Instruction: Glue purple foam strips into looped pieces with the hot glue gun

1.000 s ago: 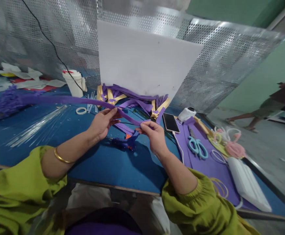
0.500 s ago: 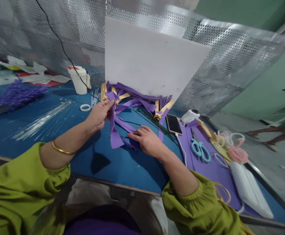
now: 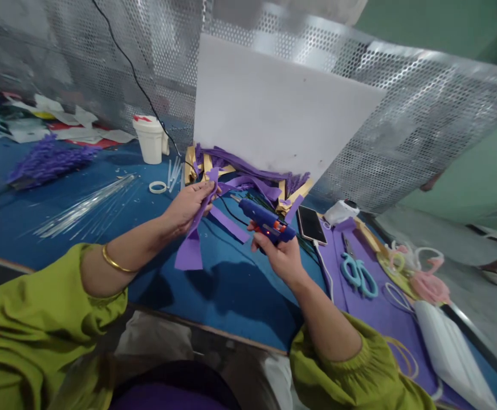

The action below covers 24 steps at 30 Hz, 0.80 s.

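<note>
Curling round glue gun [image 3: 262, 217], right hand [image 3: 279, 251] faces left hand [image 3: 188, 208] pinching strip [image 3: 192, 247]

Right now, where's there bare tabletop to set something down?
Blue tabletop shows between the left forearm and right forearm, down to the near edge, and between the clear strands and that edge. It's crowded right, with phone, scissors and purple sheets, and along the white board.
</note>
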### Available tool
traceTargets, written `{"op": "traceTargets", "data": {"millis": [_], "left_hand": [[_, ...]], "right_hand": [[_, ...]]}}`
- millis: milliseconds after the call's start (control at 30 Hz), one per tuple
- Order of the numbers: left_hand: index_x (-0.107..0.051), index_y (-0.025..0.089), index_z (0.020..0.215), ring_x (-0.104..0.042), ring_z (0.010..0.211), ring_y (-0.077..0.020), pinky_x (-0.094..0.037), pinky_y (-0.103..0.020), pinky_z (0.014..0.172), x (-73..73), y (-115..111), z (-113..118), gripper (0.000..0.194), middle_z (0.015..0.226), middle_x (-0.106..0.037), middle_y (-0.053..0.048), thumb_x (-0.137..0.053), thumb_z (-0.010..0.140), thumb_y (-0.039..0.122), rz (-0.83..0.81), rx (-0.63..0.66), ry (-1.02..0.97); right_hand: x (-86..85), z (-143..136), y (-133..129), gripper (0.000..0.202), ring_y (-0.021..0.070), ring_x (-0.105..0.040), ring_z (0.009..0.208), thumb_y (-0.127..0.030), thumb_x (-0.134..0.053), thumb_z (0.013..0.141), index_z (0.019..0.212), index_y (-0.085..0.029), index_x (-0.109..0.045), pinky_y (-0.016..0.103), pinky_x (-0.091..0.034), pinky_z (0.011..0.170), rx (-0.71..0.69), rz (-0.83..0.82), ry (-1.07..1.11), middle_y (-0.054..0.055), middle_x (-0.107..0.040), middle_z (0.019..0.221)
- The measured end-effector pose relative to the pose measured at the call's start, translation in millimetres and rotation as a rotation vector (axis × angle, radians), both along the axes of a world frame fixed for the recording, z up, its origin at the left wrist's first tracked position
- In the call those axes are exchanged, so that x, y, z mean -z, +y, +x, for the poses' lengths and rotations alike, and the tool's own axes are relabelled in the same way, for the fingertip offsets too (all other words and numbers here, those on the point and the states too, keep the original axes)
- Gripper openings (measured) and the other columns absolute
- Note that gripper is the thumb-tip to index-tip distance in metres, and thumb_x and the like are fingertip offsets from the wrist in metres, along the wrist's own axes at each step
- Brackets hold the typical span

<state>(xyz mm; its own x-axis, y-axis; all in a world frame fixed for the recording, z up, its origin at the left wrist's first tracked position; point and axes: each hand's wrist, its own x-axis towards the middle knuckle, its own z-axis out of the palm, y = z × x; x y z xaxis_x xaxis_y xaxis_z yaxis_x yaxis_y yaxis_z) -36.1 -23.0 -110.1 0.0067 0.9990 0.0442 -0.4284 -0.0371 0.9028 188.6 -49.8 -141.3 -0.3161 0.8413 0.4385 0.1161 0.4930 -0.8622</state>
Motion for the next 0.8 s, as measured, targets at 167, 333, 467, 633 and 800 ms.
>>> {"op": "traceTargets", "data": {"millis": [167,333,467,633,800], "left_hand": [[-0.064,0.010,0.080,-0.033,0.039,-0.0008,-0.022,-0.012,0.038,6.4,-5.0,6.9,0.025,0.060,-0.045,0.004,-0.063,0.095,0.029,-0.052,0.100,-0.020],[-0.064,0.011,0.080,-0.032,0.038,-0.0008,-0.021,-0.012,0.038,6.1,-7.9,8.5,0.025,0.059,-0.044,0.004,-0.066,0.093,0.032,-0.073,0.124,-0.019],[-0.064,0.011,0.080,-0.033,0.039,-0.0009,-0.022,-0.012,0.038,5.9,-8.5,8.5,0.026,0.059,-0.044,0.005,-0.069,0.091,0.034,-0.070,0.123,-0.016],[-0.064,0.012,0.080,-0.033,0.040,-0.0016,-0.023,-0.013,0.039,8.8,-7.3,8.9,0.029,0.057,-0.043,0.005,-0.072,0.088,0.039,-0.063,0.124,0.011],[-0.064,0.012,0.080,-0.034,0.042,-0.0021,-0.023,-0.014,0.040,11.0,-6.0,8.6,0.032,0.059,-0.044,0.004,-0.075,0.085,0.042,-0.055,0.120,0.030]], "right_hand": [[-6.3,-5.9,-9.8,0.038,0.0097,-0.052,0.052,-0.057,-0.067,0.086,0.090,-0.019,-0.064,0.026,-0.047,0.050,-0.035,-0.009,-0.020,0.004,-0.068,0.078],[-2.7,-4.6,-8.4,0.039,0.0105,-0.049,0.052,-0.056,-0.066,0.087,0.090,-0.018,-0.063,0.026,-0.043,0.050,0.009,0.010,-0.074,0.001,-0.061,0.070],[-0.9,-3.6,-7.3,0.034,0.0108,-0.048,0.055,-0.052,-0.065,0.089,0.090,-0.018,-0.062,0.027,-0.042,0.052,0.023,0.031,-0.103,0.000,-0.059,0.071],[-1.8,-3.8,-7.6,0.030,0.0114,-0.048,0.056,-0.048,-0.066,0.089,0.088,-0.018,-0.062,0.027,-0.041,0.054,0.048,0.044,-0.133,-0.001,-0.056,0.068],[-0.8,-3.4,-7.3,0.031,0.0118,-0.048,0.057,-0.050,-0.067,0.088,0.089,-0.019,-0.062,0.027,-0.041,0.054,0.064,0.031,-0.149,0.000,-0.058,0.070]]}}
